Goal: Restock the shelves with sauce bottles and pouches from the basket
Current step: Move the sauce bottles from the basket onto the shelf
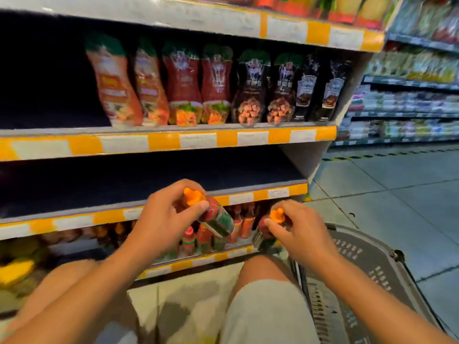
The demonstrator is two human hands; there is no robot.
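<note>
Supermarket shelving is filling the left and centre of the view, with a pale tiled aisle running off to the right. Someone is crouching, bare knees showing at the bottom, and holding one sauce bottle in each of their hands.

Their left hand (pixel 165 214) is gripping a red sauce bottle with an orange flip cap and green label (pixel 215 218), fingers and thumb curled round its neck just under the cap. This bottle is lying tilted, cap up and to the left, base down and to the right, right in front of the yellow-and-white edge strip of the empty dark middle shelf (pixel 139 180).

Their right hand (pixel 295 228) is pinching the orange cap of a second red sauce bottle (pixel 267 230), which is hanging lower, roughly upright, beside the grey plastic shopping basket (pixel 367 254) on the floor at the right. What is left inside the basket cannot be seen.

Just beyond both hands, the low shelf of matching red bottles (pixel 223 237) is standing partly stocked. It is lying forward and slightly down from the hands; the empty shelf is lying forward and up. The left hand's bottle is nearer to both, so it will probably be placed first, once its long axis is turned upright.

Higher up, a row of red, orange and black sauce pouches (pixel 218 85) is standing on the upper shelf.
</note>
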